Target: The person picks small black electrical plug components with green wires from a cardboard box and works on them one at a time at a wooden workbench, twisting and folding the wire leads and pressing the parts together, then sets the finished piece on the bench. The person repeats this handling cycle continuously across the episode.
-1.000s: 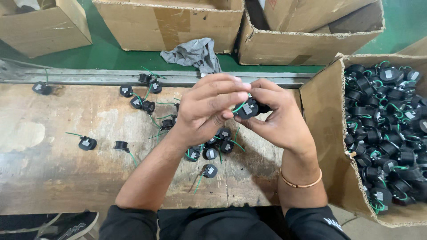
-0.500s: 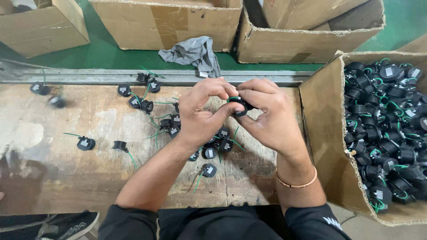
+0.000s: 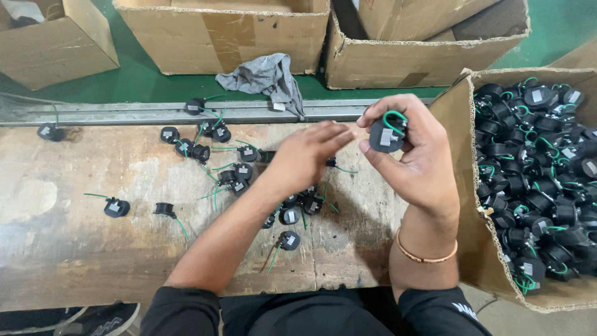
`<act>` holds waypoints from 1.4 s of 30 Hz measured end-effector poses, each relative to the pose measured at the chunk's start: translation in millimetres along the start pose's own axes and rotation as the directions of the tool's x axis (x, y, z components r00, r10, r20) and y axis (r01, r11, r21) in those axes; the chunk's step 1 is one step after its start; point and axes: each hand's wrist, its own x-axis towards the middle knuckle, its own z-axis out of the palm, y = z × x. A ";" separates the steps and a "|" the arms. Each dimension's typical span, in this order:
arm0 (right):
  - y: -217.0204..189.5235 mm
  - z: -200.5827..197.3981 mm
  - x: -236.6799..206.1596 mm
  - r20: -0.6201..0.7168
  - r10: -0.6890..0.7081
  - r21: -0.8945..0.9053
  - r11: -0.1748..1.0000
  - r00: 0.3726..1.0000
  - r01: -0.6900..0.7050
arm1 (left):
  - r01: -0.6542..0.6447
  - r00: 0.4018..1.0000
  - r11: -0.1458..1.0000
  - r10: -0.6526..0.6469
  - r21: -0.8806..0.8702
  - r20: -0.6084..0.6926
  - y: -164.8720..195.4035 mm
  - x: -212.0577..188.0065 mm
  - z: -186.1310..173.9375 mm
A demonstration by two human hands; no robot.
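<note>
My right hand (image 3: pixel 415 155) holds a small round black part (image 3: pixel 385 136) with a pale label and a curled green wire, lifted above the worn wooden bench (image 3: pixel 74 249). My left hand (image 3: pixel 308 155) hovers beside it with fingers spread and nothing in it, just above a cluster of similar black parts (image 3: pixel 297 206) lying on the bench. More of these parts (image 3: pixel 205 146) with green wires are scattered to the left.
A cardboard box (image 3: pixel 460 205) full of the same black parts (image 3: pixel 535 174) stands at the right. Other cardboard boxes (image 3: pixel 224 37) line the far side on a green floor. A grey rag (image 3: pixel 264 76) lies over a metal rail (image 3: pixel 124 113).
My hands were together working one part. They have now come apart: the right hand moved right and up with the part, and the left hand let go and opened.
</note>
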 end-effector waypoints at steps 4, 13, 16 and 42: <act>-1.9 0.8 -1.7 -0.024 0.089 0.023 0.996 0.996 -0.089 | 0.151 0.903 0.981 -0.187 0.123 0.386 -3.1 -15.0 38.6; 8.8 -6.0 -7.9 -0.051 0.023 -0.076 0.997 0.998 -0.027 | 0.423 0.880 0.863 -0.464 0.276 0.102 -27.0 -14.0 10.3; 12.5 -8.3 -8.4 -0.079 0.006 -0.099 0.995 0.997 -0.014 | 0.493 0.870 0.868 -0.490 0.063 -0.056 -22.7 -3.1 -20.0; 5.0 -11.5 0.0 0.023 0.073 -0.337 0.939 0.997 -0.061 | 0.190 0.935 0.950 -0.252 -0.249 -0.248 -0.2 2.3 -46.8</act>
